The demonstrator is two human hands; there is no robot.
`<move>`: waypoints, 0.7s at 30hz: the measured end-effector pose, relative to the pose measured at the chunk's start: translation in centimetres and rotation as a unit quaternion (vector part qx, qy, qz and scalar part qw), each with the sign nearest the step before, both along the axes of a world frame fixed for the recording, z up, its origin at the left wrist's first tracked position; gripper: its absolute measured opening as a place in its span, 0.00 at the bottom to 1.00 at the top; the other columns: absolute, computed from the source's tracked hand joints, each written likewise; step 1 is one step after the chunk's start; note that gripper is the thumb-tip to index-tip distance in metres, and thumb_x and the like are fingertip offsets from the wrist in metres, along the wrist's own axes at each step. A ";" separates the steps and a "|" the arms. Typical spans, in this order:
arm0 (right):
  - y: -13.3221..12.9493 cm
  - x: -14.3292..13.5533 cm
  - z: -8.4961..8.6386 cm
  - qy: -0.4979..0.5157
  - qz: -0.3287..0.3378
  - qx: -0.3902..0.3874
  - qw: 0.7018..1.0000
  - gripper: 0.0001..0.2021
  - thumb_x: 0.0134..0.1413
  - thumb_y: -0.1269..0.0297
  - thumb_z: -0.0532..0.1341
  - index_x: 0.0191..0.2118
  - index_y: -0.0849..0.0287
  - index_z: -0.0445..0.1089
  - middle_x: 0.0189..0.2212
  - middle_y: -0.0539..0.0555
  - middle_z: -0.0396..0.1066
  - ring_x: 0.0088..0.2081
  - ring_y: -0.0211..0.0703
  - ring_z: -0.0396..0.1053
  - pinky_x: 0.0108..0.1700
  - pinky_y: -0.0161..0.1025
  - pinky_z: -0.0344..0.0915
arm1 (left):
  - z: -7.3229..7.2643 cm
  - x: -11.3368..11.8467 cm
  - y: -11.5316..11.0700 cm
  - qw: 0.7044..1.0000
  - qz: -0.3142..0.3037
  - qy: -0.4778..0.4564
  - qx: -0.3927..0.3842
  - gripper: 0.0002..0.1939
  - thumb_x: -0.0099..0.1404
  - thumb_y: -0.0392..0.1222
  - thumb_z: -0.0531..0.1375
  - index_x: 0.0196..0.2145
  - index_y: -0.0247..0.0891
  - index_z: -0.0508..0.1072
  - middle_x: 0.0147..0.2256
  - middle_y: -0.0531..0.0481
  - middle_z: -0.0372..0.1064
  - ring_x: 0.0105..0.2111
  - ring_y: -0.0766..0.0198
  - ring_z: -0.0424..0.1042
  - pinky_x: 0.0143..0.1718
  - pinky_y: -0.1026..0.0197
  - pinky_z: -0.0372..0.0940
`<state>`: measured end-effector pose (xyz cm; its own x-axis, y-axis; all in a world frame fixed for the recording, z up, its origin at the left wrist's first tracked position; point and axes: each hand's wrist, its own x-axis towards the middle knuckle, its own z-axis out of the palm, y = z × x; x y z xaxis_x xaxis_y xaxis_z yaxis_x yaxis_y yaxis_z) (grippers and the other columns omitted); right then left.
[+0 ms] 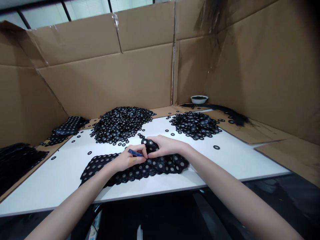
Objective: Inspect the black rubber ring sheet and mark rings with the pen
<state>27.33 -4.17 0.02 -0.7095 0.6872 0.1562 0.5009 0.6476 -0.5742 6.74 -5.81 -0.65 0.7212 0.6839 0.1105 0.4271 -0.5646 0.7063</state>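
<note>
A sheet of black rings joined together (pixel 136 174) lies along the front of the white board (pixel 240 160), its middle bunched up. My left hand (pixel 131 157) is closed around a slim blue pen-like tool (pixel 135 153). The tool's tip is hidden at the fingertips, so its exact kind does not show. My right hand (pixel 165 146) grips a raised fold of the ring sheet between thumb and fingers, the fold standing up beside the left fingertips. Both hands nearly touch over the sheet.
Behind the hands rise a large heap of loose black rings (pixel 122 123) and a smaller heap (pixel 195 125). Folded ring sheets (pixel 70 126) and a dark stack (pixel 17 163) sit left. A white bowl (pixel 199 100) and black strands (pixel 225 111) lie back right. Cardboard walls (pixel 105 80) surround everything.
</note>
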 end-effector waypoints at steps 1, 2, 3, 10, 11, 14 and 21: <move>0.0 0.0 0.0 0.001 0.000 0.000 1.000 0.15 0.43 0.57 0.62 0.35 0.59 0.62 0.32 0.51 0.69 0.33 0.43 0.65 0.31 0.34 0.58 | 0.0 0.0 0.0 1.000 0.001 0.001 -0.001 0.05 0.57 0.38 0.54 0.29 0.35 0.68 0.28 0.53 0.63 0.30 0.66 0.60 0.32 0.65 0.55; 0.0 0.0 0.0 0.001 0.001 0.000 1.000 0.15 0.43 0.57 0.62 0.35 0.59 0.62 0.32 0.51 0.69 0.33 0.43 0.65 0.31 0.34 0.58 | 0.0 0.0 0.0 1.000 0.002 0.002 -0.002 0.05 0.57 0.38 0.54 0.29 0.35 0.68 0.28 0.53 0.63 0.30 0.66 0.60 0.32 0.65 0.54; 0.0 0.0 0.0 0.001 0.002 0.000 1.000 0.15 0.43 0.56 0.62 0.35 0.59 0.62 0.32 0.51 0.69 0.33 0.43 0.65 0.31 0.34 0.58 | 0.1 0.0 0.0 1.000 0.003 0.003 -0.002 0.05 0.57 0.38 0.54 0.29 0.35 0.68 0.28 0.53 0.63 0.30 0.66 0.60 0.32 0.65 0.54; 0.0 0.0 0.0 0.004 0.001 0.006 1.000 0.15 0.43 0.57 0.62 0.35 0.59 0.63 0.31 0.51 0.69 0.32 0.42 0.65 0.31 0.34 0.58 | 0.2 0.0 0.0 1.000 -0.005 0.002 0.001 0.04 0.58 0.37 0.55 0.29 0.35 0.68 0.29 0.53 0.63 0.31 0.66 0.61 0.33 0.65 0.54; 0.0 0.0 0.0 0.004 0.001 0.007 1.000 0.14 0.43 0.57 0.62 0.35 0.59 0.63 0.31 0.51 0.69 0.32 0.42 0.65 0.31 0.34 0.58 | 0.2 0.0 0.0 1.000 -0.004 0.004 0.002 0.04 0.58 0.37 0.55 0.29 0.35 0.68 0.29 0.53 0.63 0.31 0.66 0.61 0.33 0.65 0.54; -0.1 0.0 0.0 0.000 0.005 0.004 1.000 0.14 0.43 0.57 0.62 0.35 0.59 0.63 0.31 0.50 0.69 0.31 0.42 0.65 0.30 0.34 0.58 | 0.1 -0.1 0.0 1.000 -0.004 0.008 0.009 0.04 0.58 0.37 0.55 0.29 0.35 0.68 0.29 0.53 0.63 0.31 0.66 0.61 0.34 0.65 0.54; -0.2 0.0 0.3 -0.001 0.005 0.002 1.000 0.14 0.43 0.58 0.62 0.34 0.59 0.62 0.30 0.50 0.68 0.31 0.41 0.65 0.30 0.33 0.57 | -0.1 -0.2 0.2 1.000 -0.014 0.006 0.015 0.05 0.58 0.38 0.54 0.29 0.35 0.68 0.29 0.53 0.63 0.31 0.65 0.61 0.34 0.65 0.55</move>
